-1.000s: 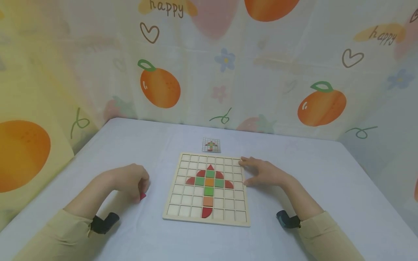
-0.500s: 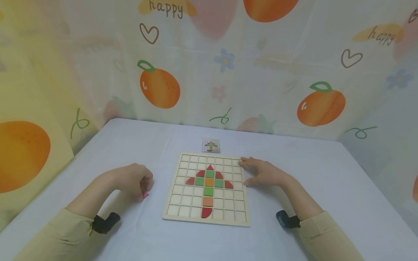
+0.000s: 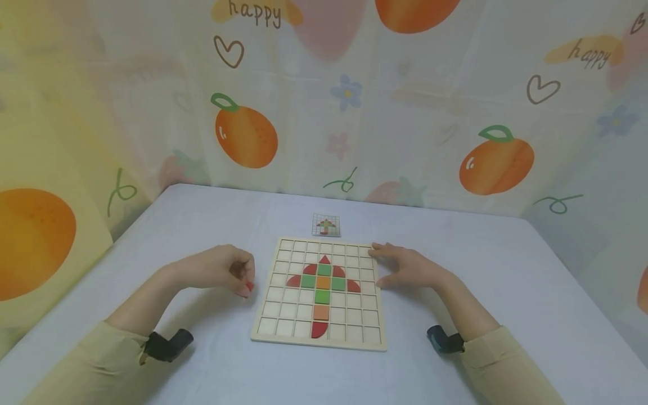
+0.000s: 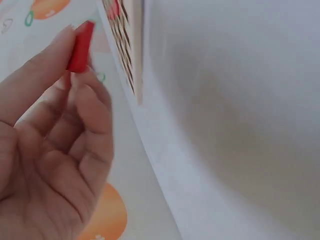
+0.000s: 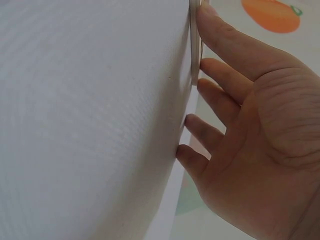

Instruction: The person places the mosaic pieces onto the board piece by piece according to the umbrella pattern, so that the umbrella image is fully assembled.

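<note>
My left hand (image 3: 215,269) pinches a small red tile (image 4: 81,47) between thumb and fingertips, raised over the table just left of the wooden grid board (image 3: 288,309). The tile's full outline is partly hidden by the fingers. On the board, red, green and orange tiles form a rocket-like figure, with a red triangle (image 3: 325,260) at its top and a red curved tile (image 3: 319,329) at its bottom. My right hand (image 3: 412,266) rests with spread, relaxed fingers at the board's right edge, thumb and fingertips touching it.
Behind the board lies a small pattern card (image 3: 326,225) printed with a similar figure. A white cloth covers the table (image 3: 212,360), and a fruit-print curtain (image 3: 304,112) hangs behind its far edge. Each wrist carries a black camera (image 3: 169,344).
My left hand has lifted and moved right toward the board, carrying the red tile up from the table. My right hand stays in place at the board's edge.
</note>
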`<act>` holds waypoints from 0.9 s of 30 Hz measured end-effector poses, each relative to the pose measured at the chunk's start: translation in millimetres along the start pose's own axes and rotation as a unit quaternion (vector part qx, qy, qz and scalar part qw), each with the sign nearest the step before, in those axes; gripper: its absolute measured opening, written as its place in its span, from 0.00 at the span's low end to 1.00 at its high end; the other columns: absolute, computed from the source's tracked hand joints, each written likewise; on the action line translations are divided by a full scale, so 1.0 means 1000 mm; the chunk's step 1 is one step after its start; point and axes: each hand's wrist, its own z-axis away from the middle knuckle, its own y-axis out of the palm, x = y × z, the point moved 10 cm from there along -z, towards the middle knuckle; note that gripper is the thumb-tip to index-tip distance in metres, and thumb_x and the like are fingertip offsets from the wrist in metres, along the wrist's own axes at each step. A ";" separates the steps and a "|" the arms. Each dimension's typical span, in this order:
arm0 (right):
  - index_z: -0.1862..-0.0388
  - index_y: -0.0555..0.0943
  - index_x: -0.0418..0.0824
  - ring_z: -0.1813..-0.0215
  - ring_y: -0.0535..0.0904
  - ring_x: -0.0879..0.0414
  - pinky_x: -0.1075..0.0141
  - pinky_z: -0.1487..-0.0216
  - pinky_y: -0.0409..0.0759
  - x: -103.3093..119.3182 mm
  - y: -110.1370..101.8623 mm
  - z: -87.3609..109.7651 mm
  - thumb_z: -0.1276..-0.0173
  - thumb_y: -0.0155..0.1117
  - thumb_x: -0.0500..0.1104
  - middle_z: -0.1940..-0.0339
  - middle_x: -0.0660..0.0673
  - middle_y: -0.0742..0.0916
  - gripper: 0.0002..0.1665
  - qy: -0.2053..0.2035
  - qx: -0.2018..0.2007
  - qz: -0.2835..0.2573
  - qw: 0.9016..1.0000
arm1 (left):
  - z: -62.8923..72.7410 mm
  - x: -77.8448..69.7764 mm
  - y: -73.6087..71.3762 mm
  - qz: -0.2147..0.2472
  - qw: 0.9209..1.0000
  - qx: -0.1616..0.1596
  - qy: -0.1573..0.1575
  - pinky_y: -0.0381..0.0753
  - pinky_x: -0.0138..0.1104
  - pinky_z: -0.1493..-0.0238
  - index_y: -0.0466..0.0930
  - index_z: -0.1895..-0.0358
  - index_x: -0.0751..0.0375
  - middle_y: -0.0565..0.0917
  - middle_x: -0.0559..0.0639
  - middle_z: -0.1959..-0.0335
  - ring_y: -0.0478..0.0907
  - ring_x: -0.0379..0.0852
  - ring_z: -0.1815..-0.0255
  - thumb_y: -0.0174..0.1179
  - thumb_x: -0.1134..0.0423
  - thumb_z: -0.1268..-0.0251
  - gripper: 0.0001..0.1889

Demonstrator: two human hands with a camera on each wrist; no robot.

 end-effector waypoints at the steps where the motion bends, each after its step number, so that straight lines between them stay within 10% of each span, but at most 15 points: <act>1: 0.26 0.68 0.45 0.18 0.51 0.38 0.38 0.22 0.51 0.000 0.000 0.000 0.42 0.73 0.54 0.20 0.45 0.65 0.46 0.000 0.001 0.001 1.000 | -0.002 -0.004 0.000 0.015 1.000 -0.002 0.010 0.77 0.31 0.65 0.80 0.66 0.56 0.84 0.46 0.73 0.79 0.43 0.70 0.69 0.65 0.47 0.07; 27: 0.27 0.68 0.45 0.18 0.51 0.38 0.39 0.21 0.51 -0.002 0.001 0.000 0.42 0.74 0.53 0.20 0.45 0.65 0.45 -0.005 0.000 0.000 1.000 | -0.037 -0.062 0.067 0.001 0.999 0.034 0.011 0.77 0.34 0.66 0.84 0.75 0.50 0.83 0.43 0.77 0.77 0.42 0.72 0.72 0.62 0.46 0.06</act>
